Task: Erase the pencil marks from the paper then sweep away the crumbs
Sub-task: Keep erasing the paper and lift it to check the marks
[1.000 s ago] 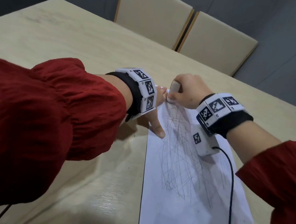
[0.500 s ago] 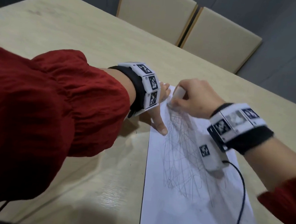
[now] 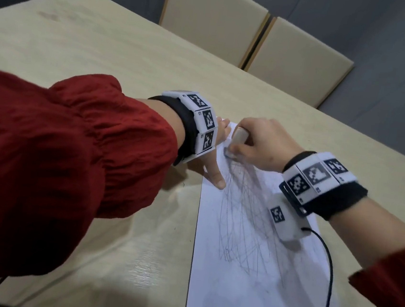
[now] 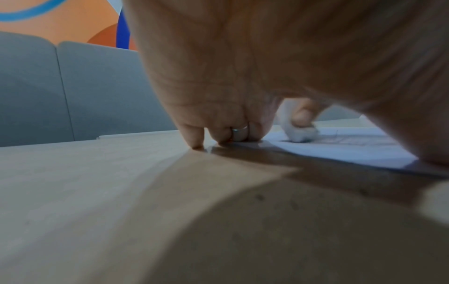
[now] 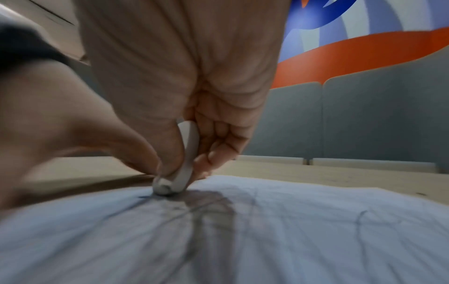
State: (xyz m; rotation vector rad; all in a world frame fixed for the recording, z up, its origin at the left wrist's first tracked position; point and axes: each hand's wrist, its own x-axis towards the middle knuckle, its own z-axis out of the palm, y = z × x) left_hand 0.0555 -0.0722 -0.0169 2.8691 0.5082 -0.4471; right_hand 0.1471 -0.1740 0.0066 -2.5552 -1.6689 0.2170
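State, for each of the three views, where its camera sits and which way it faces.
Head: looks down at white scribbled paper sheet; red sleeves, both hands show.
Left wrist: low along beige wooden table; left hand pressing the sheet edge.
Right wrist: low over the sheet; right hand pinching white oblong eraser.
All three share eraser and sheet.

No word, number or brand can be read anywhere. The white bands (image 3: 201, 123) (image 3: 316, 175) on both wrists carry square black-and-white coded markers, and one more marker sits on the small white box (image 3: 285, 221) under the right wrist; these are patterns, not letters. Tiny dark characters beside some markers are too small to make out. The paper (image 3: 246, 270) bears only scribbled pencil lines (image 3: 241, 222), no writing. The wall (image 5: 364, 44) behind shows orange and blue shapes without lettering.
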